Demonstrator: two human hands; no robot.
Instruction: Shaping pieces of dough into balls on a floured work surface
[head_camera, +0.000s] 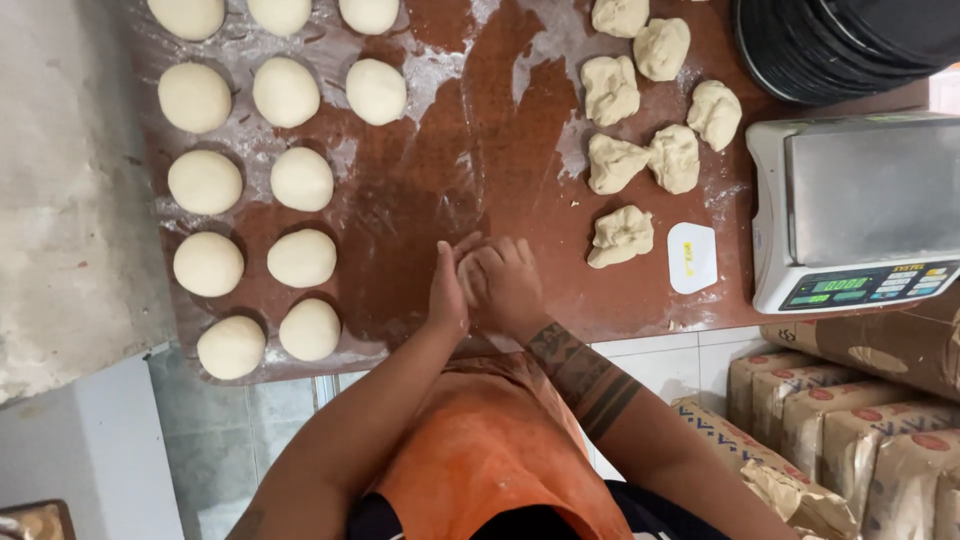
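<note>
Dough hides almost wholly between the left hand (447, 292) and right hand (503, 283), fingers cupped shut around it near the worktop's (480, 150) front edge, where it could slip off.

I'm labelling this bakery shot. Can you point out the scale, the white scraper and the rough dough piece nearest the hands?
Scale (860, 190), head view, on its steel weighing pan.
Scraper (691, 257), head view, middle of its flat white face.
Rough dough piece (621, 235), head view, centre of the lump.
</note>
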